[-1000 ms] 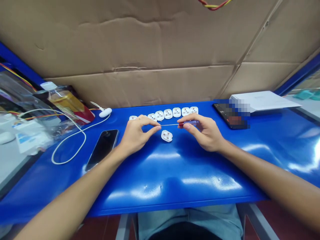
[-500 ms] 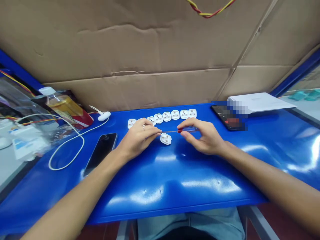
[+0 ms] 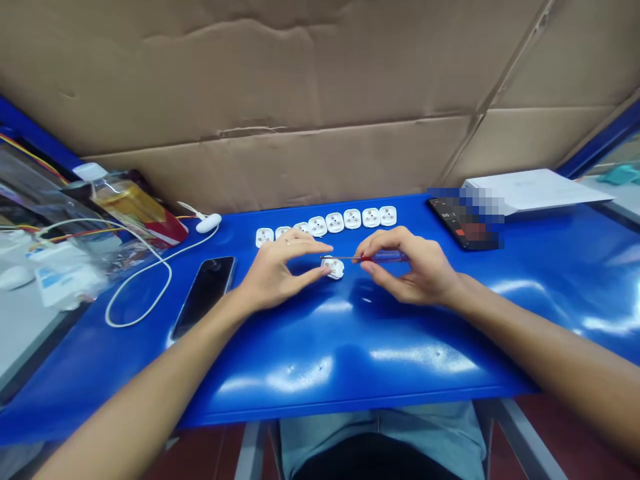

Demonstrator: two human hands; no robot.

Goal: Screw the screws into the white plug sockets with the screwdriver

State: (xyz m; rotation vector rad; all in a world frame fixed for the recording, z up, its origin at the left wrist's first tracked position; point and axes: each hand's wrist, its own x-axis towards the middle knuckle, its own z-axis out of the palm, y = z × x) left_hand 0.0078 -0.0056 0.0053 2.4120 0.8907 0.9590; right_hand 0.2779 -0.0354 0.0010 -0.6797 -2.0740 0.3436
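Observation:
My right hand [image 3: 410,265] grips a screwdriver [image 3: 383,257] with a red and clear handle. Its thin shaft points left, passing over a small white plastic plug part [image 3: 336,268] that lies on the blue table. My left hand [image 3: 280,268] is at the left of this part, thumb and forefinger apart. The screwdriver's tip is between those two fingertips, and the thumb is at the part's left edge; whether it touches cannot be made out. Behind the hands, several similar white plug parts [image 3: 352,219] with metal-coloured spots stand in a row, some partly hidden by my left hand.
A dark phone [image 3: 207,290] and a white cable [image 3: 137,325] lie at the left, near a bottle [image 3: 133,207] of yellow liquid. At the right are a second phone [image 3: 457,227] with a lit screen and a white box [image 3: 540,190]. Cardboard [image 3: 320,160] walls the back edge.
My left thumb and forefinger, pinched together at the screwdriver's tip before, have spread apart. The screwdriver stays in my right hand, nearly level. The camera view has shifted slightly.

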